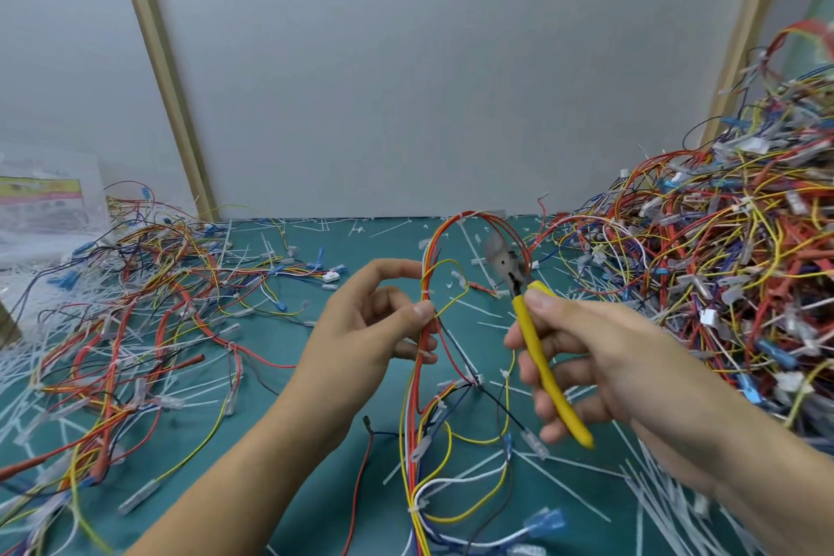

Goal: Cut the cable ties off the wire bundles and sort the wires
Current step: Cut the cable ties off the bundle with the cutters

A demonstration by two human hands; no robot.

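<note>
The counter (325,519), covered with a green mat, carries the whole job and is divided by function. A tall heap of tied wire bundles (722,266) fills the right side and most likely serves as the unprocessed stock. A lower spread of wires (135,307) lies at the left, judged to be the output side, although some of it carries white ties. Cut white tie offcuts (668,497) litter the mat on all sides. The left hand (374,321) holds the current wire bundle (417,411) raised above the middle of the counter; its fingers (423,312) pinch the strands just below a loop, which keeps the strands taut and clear of the mat. The right hand (586,357) grips the yellow-handled cutters (539,348), fingers (541,300) wrapped round the handles, with the tool head pointing far and left toward the loop. The head is blurred, so blade opening cannot be confirmed. A white cable tie (425,293) sits on the bundle directly above the pinch, between the supporting hand and the tool, which suggests it is the next one to cut. A clear packet (40,194) at the far left bears a coloured label; its print is too blurred to read.
</note>
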